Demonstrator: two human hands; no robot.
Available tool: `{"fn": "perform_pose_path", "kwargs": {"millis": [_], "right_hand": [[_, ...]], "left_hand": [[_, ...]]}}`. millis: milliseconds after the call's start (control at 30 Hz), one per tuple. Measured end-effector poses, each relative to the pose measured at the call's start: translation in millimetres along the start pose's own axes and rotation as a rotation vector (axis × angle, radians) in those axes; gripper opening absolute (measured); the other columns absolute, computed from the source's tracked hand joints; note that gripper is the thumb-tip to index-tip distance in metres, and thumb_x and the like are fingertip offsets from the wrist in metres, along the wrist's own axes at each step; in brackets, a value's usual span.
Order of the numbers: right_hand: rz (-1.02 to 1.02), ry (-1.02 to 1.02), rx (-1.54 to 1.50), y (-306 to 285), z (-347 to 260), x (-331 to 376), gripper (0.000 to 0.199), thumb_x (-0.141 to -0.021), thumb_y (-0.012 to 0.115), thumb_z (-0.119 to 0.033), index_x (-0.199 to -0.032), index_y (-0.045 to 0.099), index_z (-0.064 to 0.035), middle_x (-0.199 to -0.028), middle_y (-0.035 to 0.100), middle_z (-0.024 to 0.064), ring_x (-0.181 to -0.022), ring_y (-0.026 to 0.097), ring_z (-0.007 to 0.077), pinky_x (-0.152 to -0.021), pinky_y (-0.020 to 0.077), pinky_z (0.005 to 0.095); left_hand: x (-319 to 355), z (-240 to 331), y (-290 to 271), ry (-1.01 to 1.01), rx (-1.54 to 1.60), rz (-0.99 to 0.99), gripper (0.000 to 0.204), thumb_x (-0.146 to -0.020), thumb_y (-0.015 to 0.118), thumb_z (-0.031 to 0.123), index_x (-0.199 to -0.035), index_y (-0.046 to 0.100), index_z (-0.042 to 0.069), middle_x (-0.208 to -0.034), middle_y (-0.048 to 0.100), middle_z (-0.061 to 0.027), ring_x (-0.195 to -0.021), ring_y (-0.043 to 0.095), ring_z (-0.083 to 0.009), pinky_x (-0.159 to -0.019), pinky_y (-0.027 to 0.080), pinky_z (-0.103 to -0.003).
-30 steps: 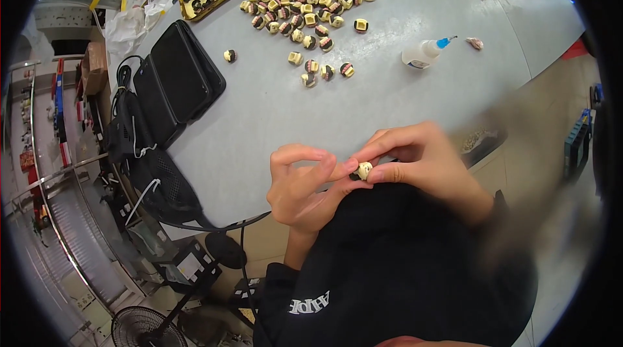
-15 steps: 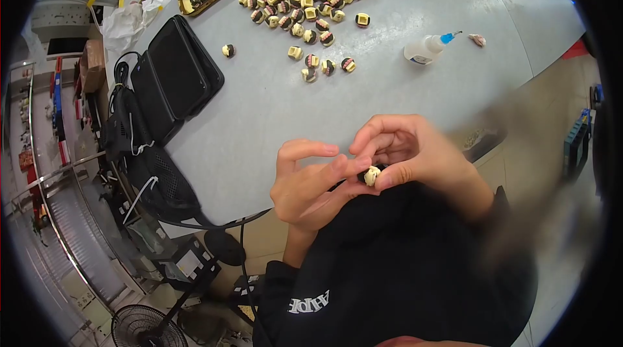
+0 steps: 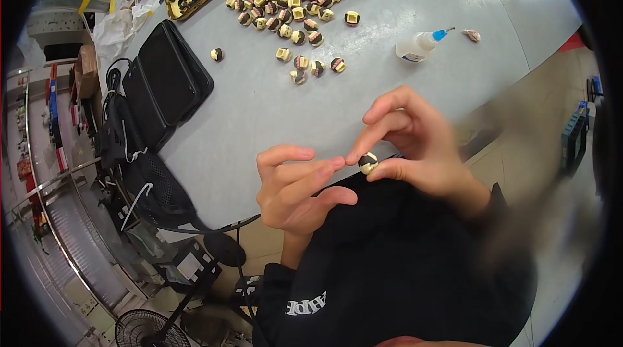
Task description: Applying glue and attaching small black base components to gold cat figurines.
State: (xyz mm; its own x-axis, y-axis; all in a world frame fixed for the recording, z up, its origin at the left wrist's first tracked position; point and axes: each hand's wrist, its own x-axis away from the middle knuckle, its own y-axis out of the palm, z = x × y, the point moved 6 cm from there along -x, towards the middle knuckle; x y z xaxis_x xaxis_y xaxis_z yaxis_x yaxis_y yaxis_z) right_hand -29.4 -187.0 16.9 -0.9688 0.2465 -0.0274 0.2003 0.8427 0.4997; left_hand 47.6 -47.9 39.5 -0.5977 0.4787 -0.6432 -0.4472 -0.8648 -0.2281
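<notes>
Right hand [image 3: 415, 146] pinched a small cream-and-dark piece [image 3: 368, 162] above the counter [image 3: 259, 100] edge. Left hand [image 3: 298, 185] held nothing, fingers loosely curled, fingertip touching the piece. Glue bottle [image 3: 418, 46] lay beyond.

A small round cream-and-dark piece [image 3: 368, 162] pinched above the table edge.

White glue bottle [image 3: 416, 46] w/ blue tip and label lies on grey table [image 3: 259, 100], upper right.
</notes>
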Motion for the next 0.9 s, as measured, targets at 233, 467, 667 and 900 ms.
{"fn": "perform_pose_path", "kwargs": {"millis": [233, 467, 667, 900], "right_hand": [[-0.072, -0.222, 0.42, 12.0, -18.7, 5.0, 0.046, -0.073, 0.07, 0.001, -0.108, 0.041, -0.0007, -0.091, 0.064, 0.0169, -0.091, 0.063, 0.0252, -0.078, 0.0483, 0.0334], [-0.069, -0.107, 0.281, 9.0, -11.9, 5.5, 0.045, -0.074, 0.071, -0.002, -0.1, 0.035, -0.0046, -0.086, 0.064, 0.0147, -0.085, 0.062, 0.0238, -0.077, 0.0466, 0.033], [-0.066, -0.01, 0.173, 3.7, -3.8, 2.2, 0.048, -0.073, 0.073, -0.005, -0.092, 0.03, -0.0086, -0.082, 0.062, 0.013, -0.078, 0.059, 0.021, -0.075, 0.045, 0.0321], [-0.075, 0.036, 0.157, 0.4, -1.0, 0.1, 0.047, -0.073, 0.073, -0.003, -0.09, 0.029, -0.0087, -0.083, 0.06, 0.0136, -0.076, 0.057, 0.0198, -0.074, 0.0449, 0.0316]], "left_hand": [[-0.5, 2.7, 0.7, -0.017, -0.026, 0.02, 0.03, -0.057, 0.077, 0.03, -0.081, 0.07, 0.015, -0.085, 0.065, 0.0007, -0.084, 0.052, -0.0208, -0.062, 0.042, -0.027], [1.9, 7.1, 2.6, 0.04, -0.179, -0.096, 0.021, -0.054, 0.078, 0.024, -0.074, 0.074, 0.028, -0.102, 0.061, 0.0016, -0.099, 0.045, -0.0234, -0.073, 0.042, -0.031], [-6.3, 4.7, 8.8, 0.001, -0.187, -0.141, 0.021, -0.058, 0.078, 0.025, -0.078, 0.074, 0.031, -0.11, 0.058, 0.0024, -0.118, 0.033, -0.0293, -0.086, 0.036, -0.037], [-1.8, 1.9, 12.0, 0.019, -0.267, -0.258, 0.024, -0.06, 0.077, 0.028, -0.083, 0.073, 0.031, -0.113, 0.058, 0.0014, -0.128, 0.022, -0.0339, -0.093, 0.032, -0.044]]}}
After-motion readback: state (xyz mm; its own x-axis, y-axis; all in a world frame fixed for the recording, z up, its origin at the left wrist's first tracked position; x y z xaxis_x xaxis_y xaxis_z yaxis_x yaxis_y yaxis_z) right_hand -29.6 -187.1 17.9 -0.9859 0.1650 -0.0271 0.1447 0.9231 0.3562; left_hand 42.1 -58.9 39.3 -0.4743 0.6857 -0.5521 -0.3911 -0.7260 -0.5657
